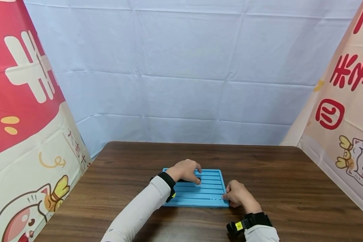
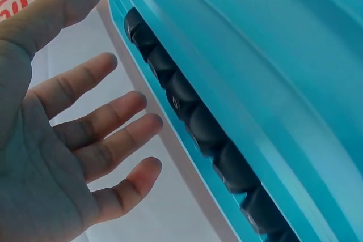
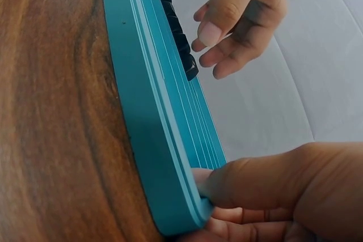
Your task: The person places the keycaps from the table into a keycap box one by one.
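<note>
A light-blue slotted tray (image 1: 210, 192) lies flat on the table, crossed by several parallel ridges. In one of its rear slots stands a row of black keycaps (image 2: 210, 128), side by side along the left part. My left hand (image 1: 186, 170) hovers over that row, thumb and fingers spread with nothing between them. The left wrist view shows its fingertips (image 2: 148, 101) apart from the caps. My right hand (image 1: 238, 194) grips the tray's front right corner, thumb over the rim and the other fingers curled outside it, as the right wrist view shows.
The tray rests on a dark wood-grain table (image 1: 127, 161), whose far edge meets a pale blue cloth backdrop (image 1: 181, 84). Printed cloths hang at the left (image 1: 48, 134) and right (image 1: 345, 101). Each wrist wears a black strap with a camera.
</note>
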Demonstrator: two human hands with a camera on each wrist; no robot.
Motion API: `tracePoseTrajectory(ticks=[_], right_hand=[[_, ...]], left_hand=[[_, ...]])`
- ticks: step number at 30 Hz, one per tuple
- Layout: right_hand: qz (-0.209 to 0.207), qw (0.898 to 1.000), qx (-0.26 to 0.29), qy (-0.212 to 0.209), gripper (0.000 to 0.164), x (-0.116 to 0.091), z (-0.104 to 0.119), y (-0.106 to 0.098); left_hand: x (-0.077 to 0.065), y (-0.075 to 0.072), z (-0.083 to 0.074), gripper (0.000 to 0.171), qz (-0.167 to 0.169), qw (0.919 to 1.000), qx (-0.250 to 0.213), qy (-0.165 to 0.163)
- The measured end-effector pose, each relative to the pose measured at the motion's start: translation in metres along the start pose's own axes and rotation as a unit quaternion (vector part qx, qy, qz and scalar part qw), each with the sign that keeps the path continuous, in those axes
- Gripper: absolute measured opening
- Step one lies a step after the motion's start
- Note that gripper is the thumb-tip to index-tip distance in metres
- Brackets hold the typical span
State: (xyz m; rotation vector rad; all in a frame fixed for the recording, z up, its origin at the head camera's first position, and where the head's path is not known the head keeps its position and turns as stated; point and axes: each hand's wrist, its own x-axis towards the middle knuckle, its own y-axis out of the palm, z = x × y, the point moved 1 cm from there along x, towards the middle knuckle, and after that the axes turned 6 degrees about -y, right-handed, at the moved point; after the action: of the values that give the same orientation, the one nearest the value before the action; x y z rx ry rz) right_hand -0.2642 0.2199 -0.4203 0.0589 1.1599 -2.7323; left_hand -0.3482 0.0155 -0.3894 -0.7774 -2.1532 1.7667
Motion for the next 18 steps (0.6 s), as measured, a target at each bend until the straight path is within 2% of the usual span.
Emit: tracePoseTrajectory(ticks=[11,18], right_hand=[[-0.002,1.000,-0.002,0.011,0.023,-0.001,-0.001,-0.002],[-0.004,1.000,0.002,0.004,0.024,-0.001,0.000,0.001]], left_hand=[[-0.008,-0.006,0.018,0.039,-0.017,0.9998,0.003,0.010],[-0.018,-0.007,0.031,0.038,-0.024,0.9997,0.008,-0.003]])
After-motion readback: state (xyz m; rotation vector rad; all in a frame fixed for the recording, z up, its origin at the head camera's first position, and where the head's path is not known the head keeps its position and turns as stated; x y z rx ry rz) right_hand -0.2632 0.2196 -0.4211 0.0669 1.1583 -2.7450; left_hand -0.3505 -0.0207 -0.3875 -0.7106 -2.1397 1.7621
